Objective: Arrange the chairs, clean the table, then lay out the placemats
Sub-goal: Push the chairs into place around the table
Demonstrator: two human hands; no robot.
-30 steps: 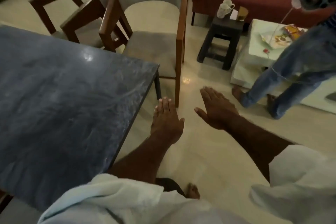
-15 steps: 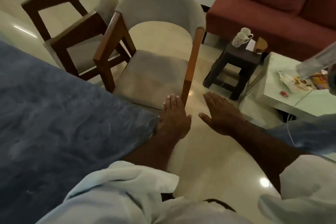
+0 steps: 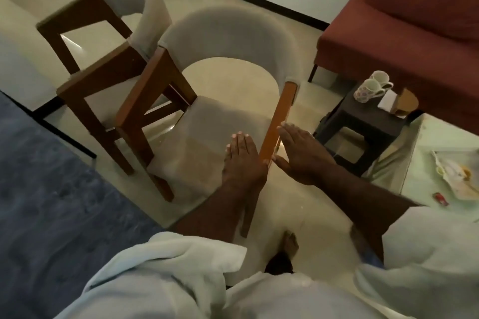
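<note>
**Hands bracketing the chair arm**

You are holding both hands flat and empty: left hand (image 3: 242,160) over the seat of the near chair (image 3: 228,116), right hand (image 3: 300,155) just outside its wooden armrest (image 3: 276,122), likely lining up a grip. The chair is standing beside the corner of the tabletop (image 3: 51,189).
</note>
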